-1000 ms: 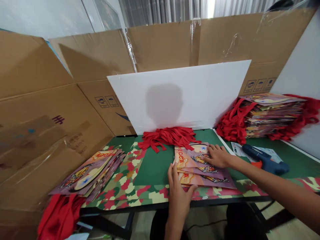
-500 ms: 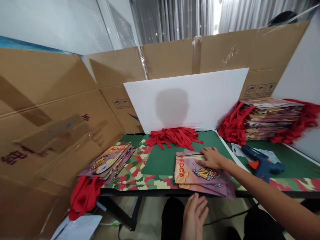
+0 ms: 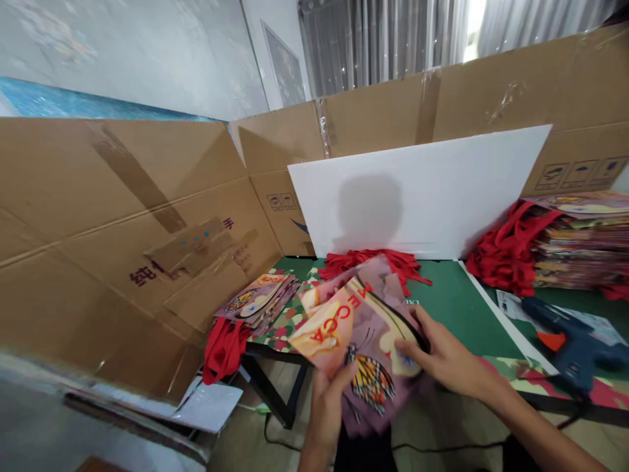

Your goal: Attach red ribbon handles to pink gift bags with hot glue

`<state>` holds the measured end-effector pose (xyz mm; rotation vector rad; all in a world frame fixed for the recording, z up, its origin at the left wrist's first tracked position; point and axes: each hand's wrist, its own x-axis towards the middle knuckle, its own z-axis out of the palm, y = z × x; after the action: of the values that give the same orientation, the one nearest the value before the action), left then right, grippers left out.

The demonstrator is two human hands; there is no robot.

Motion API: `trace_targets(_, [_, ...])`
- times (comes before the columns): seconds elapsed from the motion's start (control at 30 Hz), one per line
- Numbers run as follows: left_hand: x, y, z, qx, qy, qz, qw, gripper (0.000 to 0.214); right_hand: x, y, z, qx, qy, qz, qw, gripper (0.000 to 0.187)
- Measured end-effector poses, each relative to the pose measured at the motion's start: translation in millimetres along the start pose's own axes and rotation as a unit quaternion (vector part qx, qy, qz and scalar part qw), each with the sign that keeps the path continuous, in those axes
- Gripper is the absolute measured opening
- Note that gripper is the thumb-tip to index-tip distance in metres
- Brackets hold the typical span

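Both my hands hold a small stack of printed paper bags with a butterfly and red lettering, lifted off the table and tilted toward me. My left hand grips the stack's lower edge from below. My right hand is closed on its right side, fingers over the top sheet. Behind the stack lies a heap of red ribbon handles against a white board.
Another pile of the same bags with red handles hanging over the edge sits at the table's left end. A tall stack of bags stands far right. A blue glue gun lies on the green table. Cardboard walls surround the table.
The bag stack was lying flat on the table under my right hand; now both hands have lifted it off the front edge. The view has swung left.
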<state>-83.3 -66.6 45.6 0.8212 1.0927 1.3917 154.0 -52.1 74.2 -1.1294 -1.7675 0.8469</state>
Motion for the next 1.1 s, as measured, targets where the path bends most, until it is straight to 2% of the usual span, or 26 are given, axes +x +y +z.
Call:
trace_targets(0.07, [33.5,29.3,15.4,0.103,-0.081,0.113,0.985,0.04,17.1,1.3,6.2,-0.014,0.082,-0.03,0.996,0.048])
trace_targets(0.13, [64.1,42.4,33.0,0.121,-0.114,0.147,0.975,0.029,32.8,9.7,14.6,-0.007,0.159,-0.036,0.987,0.048])
trace_targets(0.2, [85.8,43.5,45.9,0.123,-0.131,0.167,0.969,0.029,44.0,18.2,22.6,0.015,0.202,-0.035,0.979,0.044])
trace_targets(0.3, [101.7,39.5,52.3,0.12,-0.144,0.187,0.964,0.04,53.8,20.8,28.9,0.047,0.208,-0.04,0.976,0.053])
trace_targets(0.4, [107.5,42.1,50.7,0.099,-0.131,0.227,0.96,0.058,62.9,14.8,28.3,0.081,0.222,-0.05,0.97,0.071])
trace_targets(0.47, [112.0,45.2,49.5,0.083,-0.126,0.245,0.958,0.065,71.5,14.7,26.8,0.108,0.232,-0.043,0.966,0.075])
trace_targets(0.53, [119.8,44.3,48.4,0.081,-0.142,0.227,0.96,0.064,81.2,22.6,26.6,0.136,0.217,-0.02,0.966,0.073])
trace_targets(0.63, [135.8,30.8,45.7,0.099,-0.161,0.182,0.965,0.058,92.8,44.8,30.0,0.163,0.17,0.015,0.972,0.069])
trace_targets(0.77, [151.5,7.5,41.1,0.124,-0.12,0.201,0.964,0.051,97.6,62.8,37.1,0.11,0.182,0.035,0.976,0.068])
trace_targets(0.93, [154.2,3.2,27.4,0.15,-0.045,0.246,0.957,0.051,96.2,60.6,58.4,0.058,0.21,0.025,0.976,0.063])
trace_targets(1.0, [154.0,4.1,17.9,0.154,-0.043,0.244,0.957,0.059,95.5,63.5,72.0,0.069,0.228,0.012,0.971,0.061])
trace_targets(1.1, [155.2,3.2,4.9,0.161,-0.074,0.224,0.958,0.073,94.0,67.5,84.6,0.076,0.232,-0.005,0.97,0.059])
